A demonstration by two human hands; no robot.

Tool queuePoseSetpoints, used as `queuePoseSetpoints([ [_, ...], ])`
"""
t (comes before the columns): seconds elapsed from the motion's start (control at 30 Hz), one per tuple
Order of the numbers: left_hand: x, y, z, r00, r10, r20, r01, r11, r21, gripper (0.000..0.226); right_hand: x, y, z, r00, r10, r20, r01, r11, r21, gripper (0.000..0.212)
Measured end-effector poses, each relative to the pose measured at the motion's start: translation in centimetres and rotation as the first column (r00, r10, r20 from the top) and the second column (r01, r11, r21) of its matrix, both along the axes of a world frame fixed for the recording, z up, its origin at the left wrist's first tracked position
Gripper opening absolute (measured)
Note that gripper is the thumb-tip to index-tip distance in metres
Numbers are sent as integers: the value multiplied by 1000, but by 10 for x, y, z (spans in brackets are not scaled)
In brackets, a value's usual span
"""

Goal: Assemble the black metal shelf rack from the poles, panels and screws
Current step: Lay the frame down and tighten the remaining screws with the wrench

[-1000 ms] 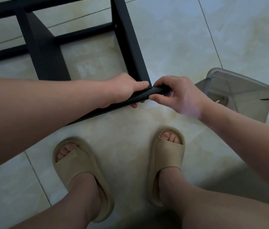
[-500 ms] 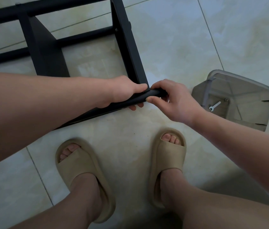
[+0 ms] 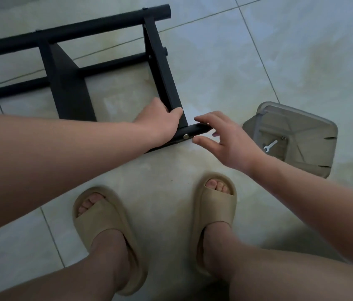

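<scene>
The half-built rack [image 3: 69, 92] lies on its side on the floor [image 3: 258, 61], just ahead of my feet. Its poles run long from the left of my view to the right. The near pole [image 3: 197, 129] ends in a free tip pointing right, towards the clear plastic container [image 3: 314, 135] that stands near it and holds a small wrench [image 3: 270, 146]. The far pole [image 3: 84, 32] lies parallel, and its tip points the same way. The end panel [image 3: 162, 74] crosses between the two poles, running away from me.

My left grip [image 3: 160, 124] is curled over the near pole right at the corner where the end panel meets it, holding that joint down. My right grip [image 3: 229, 142] is spread loose and holds nothing. Its forefinger touches the top of the pole's tip, and its thumb sits just beside the silver screw [image 3: 185, 136] in the pole's near face.

I judge this to be stiff steel that won't flex, light enough at one end to lift but awkward as a whole. The round painted tube looks likely to roll or slip in the palm. The corner joint is the best hold, because the flat panel stops it turning. The screw is small and easily dropped, so I'd pinch it with my fingertips.
</scene>
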State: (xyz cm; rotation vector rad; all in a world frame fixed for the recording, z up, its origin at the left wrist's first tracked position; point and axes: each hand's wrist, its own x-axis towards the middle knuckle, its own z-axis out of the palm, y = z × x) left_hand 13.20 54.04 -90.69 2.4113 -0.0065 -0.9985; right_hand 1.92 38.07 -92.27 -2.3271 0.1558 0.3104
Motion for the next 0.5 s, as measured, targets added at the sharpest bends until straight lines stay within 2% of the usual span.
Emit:
queuePoseSetpoints([
  [0.1,-7,-12,14,959,-73,274,72,997,14,30,-23,-23,13,999,23,41,-17,991,-130,49],
  [0.17,-15,-25,22,889,-215,405,240,971,-14,33,-43,-45,19,998,22,61,-7,973,-231,47],
  [0.23,-26,-42,28,799,-362,480,428,903,-30,36,-65,-71,21,998,-5,70,28,947,-319,43],
  [0.3,-41,-60,29,658,-535,531,622,783,18,38,-88,-101,20,996,-67,54,83,923,-377,39],
  [0.37,-56,-77,25,489,-687,537,784,616,74,42,-110,-129,15,986,-165,1,151,901,-406,38],
  [0.5,-82,-106,5,158,-862,481,924,302,237,51,-128,-168,-5,922,-342,-182,233,865,-445,43],
])
